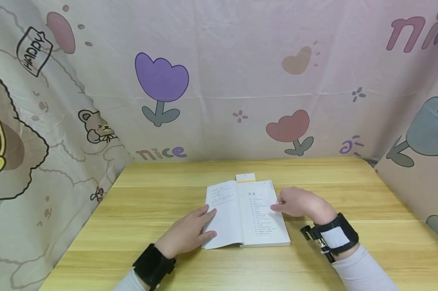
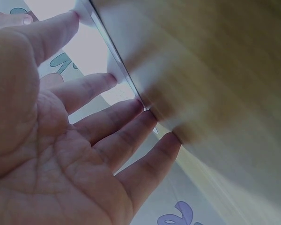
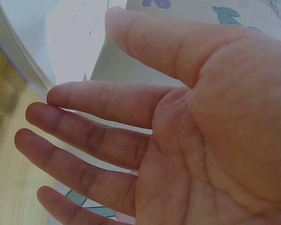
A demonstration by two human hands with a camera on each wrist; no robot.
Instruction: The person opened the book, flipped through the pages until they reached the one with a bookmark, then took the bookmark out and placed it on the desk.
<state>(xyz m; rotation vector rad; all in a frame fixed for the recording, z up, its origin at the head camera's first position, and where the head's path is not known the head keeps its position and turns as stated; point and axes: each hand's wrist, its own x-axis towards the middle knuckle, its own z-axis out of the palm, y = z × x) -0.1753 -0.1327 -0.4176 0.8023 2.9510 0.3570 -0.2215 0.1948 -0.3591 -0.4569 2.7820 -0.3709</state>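
Note:
An open book [image 1: 260, 226] lies on the wooden table, its left leaf [image 1: 220, 226] slightly curved and its right page [image 1: 259, 206] printed with a list under a heading. My left hand [image 1: 188, 232] rests on the outer edge of the left leaf, fingers straight and spread; its fingertips [image 2: 107, 80] meet that edge in the left wrist view. At the right page's outer edge is my right hand [image 1: 302, 202], its thumb [image 1: 277, 207] over the print. The right wrist view shows the fingers [image 3: 79, 96] of that hand extended and apart from the thumb.
A white card with a yellow stripe [image 1: 245, 177] sticks out past the book's top edge. The wooden table [image 1: 161, 194] ends at a printed cloth backdrop [image 1: 222, 81] behind and at both sides. Each wrist wears a black strap [image 1: 153, 264].

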